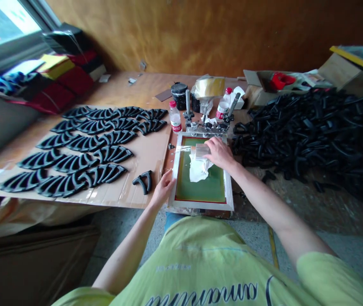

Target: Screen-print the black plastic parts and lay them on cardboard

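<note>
A silk-screen printing frame [230, 193] with a silver metal border and green mesh lies in front of me. My right hand [220, 153] is closed on a squeegee [202, 151], a flat, pale block over the upper part of the mesh. Below the squeegee, a white patch [199, 171] lies on the green; whether it is paper or cloth I cannot tell. My left hand [164, 187] is at the frame's left edge, fingers curled against it and partly hidden. A metal hinge clamp [207, 127] stands at the frame's far end. Left of my left hand, one black curved plastic part [143, 182] lies on cardboard.
Rows of black plastic parts [82, 155] cover the cardboard sheet [117, 197] at left. A large heap of black parts [312, 131] fills the right. Behind stand a red-capped bottle [175, 119], a second bottle [222, 108], a black tub [179, 95] and a carton [258, 91].
</note>
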`<state>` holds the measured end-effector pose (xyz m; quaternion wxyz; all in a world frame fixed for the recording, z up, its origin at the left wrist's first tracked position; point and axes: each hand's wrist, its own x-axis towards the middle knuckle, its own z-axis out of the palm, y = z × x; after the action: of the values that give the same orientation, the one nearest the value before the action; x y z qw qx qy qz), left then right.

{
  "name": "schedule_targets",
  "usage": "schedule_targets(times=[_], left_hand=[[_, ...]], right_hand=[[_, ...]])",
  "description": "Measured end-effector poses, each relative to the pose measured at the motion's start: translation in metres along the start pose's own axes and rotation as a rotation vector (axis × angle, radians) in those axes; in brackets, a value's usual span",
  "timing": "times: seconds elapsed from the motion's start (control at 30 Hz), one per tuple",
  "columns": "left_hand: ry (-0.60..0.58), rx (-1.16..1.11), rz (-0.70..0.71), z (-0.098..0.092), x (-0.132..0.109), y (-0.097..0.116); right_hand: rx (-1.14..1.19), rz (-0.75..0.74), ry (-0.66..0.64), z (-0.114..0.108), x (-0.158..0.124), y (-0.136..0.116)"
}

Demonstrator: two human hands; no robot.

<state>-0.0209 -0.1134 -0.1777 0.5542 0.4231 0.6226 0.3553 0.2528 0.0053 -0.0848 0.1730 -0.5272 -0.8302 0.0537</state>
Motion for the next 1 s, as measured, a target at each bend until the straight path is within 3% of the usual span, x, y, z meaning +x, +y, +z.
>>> schedule_targets(times=[0.1, 0.27, 0.4, 0.57, 0.73, 0.9, 1.0], left_hand=[[-0.027, -0.010, -0.023, -0.002, 0.002, -0.001], [-0.031, -0.034, -0.042, -0.002, 0.001, 0.000], [-0.023, -0.047, -0.040, -0.001, 0.002, -0.001], [-0.016, -0.093, -0.039, 0.000, -0.001, 0.003], [0.011, -0.099, -0.065, 0.002, -0.007, 0.013], [0.008, -0.068, -0.030, -0.001, -0.019, 0.041], [0.043, -0.090, 0.035, -0.006, -0.027, 0.069]], right_hand=[[-0.046, -0.032, -0.187, 0.012, -0.015, -0.021], [0.020, -0.262, -0.294, 0.011, -0.064, -0.021], [0.057, -0.342, -0.372, -0.001, -0.061, -0.016], [-0.012, -0.213, -0.209, 0.016, -0.065, -0.020], [0.082, -0.245, -0.240, 0.023, -0.081, -0.020], [0.088, -0.028, -0.036, -0.003, -0.023, -0.017], [0.091, 0.091, 0.131, -0.026, 0.004, 0.008]])
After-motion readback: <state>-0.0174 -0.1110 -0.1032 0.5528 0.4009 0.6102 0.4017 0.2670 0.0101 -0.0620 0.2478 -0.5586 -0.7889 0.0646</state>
